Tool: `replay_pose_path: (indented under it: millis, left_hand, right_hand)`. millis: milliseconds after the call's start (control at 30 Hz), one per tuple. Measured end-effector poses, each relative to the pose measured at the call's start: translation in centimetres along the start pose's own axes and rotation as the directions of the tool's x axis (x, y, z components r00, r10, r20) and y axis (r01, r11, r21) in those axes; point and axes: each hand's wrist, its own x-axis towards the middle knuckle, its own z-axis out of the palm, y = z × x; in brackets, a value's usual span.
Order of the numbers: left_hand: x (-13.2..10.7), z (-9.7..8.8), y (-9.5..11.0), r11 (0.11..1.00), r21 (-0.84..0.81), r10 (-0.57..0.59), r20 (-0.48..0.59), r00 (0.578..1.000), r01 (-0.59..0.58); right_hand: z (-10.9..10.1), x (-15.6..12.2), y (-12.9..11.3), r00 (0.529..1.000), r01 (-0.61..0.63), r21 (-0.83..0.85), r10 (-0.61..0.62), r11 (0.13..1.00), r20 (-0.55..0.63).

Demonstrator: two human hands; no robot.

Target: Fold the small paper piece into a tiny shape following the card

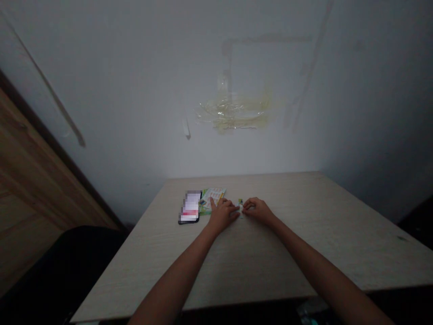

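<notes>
A small white strip with a green and yellow end (240, 201) lies on the table between my two hands. My left hand (222, 214) rests at its left side, thumb and forefinger closed at the strip's edge while the outer fingers spread over a printed sheet. From the other side my right hand (259, 209) has its fingers bunched together, tips pinching the strip's right edge. The printed green and white leaflet (214, 194) is partly covered by my left hand. What the strip is exactly is too small to tell.
Left of the leaflet lies a phone (190, 207), its lit screen blurred out. The pale wooden table (304, 262) meets a grey wall (142, 90) bearing clear tape (233, 113). A brown wooden panel (34, 171) and a dark shape (67, 266) stand at the left.
</notes>
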Motion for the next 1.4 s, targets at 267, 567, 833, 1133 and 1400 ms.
replay_pose_path:
  millis: [267, 567, 833, 1133, 1400]
  left_hand:
    - [0.0, 0.2, -0.1, 1.000, -0.005, -0.006, -0.005, 1.000, 0.006]
    - [0.1, 0.0, -0.1, 1.000, -0.022, -0.004, 0.004, 1.000, 0.004]
    - [0.2, 0.0, -0.1, 1.000, -0.030, -0.003, 0.010, 1.000, 0.003]
    - [0.1, -0.2, -0.1, 0.999, -0.054, 0.008, 0.010, 1.000, -0.007]
    - [0.3, 0.1, -0.4, 0.999, -0.043, 0.011, 0.023, 1.000, -0.010]
  right_hand:
    - [-0.2, -0.4, -0.8, 0.998, -0.010, 0.071, 0.006, 0.997, 0.068]
    - [-0.2, -0.8, -0.7, 0.991, -0.018, 0.156, -0.003, 0.988, 0.134]
    - [-0.3, -0.8, -0.9, 0.985, -0.008, 0.178, -0.024, 0.984, 0.173]
    - [0.0, -0.5, 0.4, 0.990, -0.064, 0.297, 0.022, 0.953, 0.142]
    - [0.5, -0.4, 0.9, 0.998, -0.023, 0.173, 0.012, 0.985, 0.069]
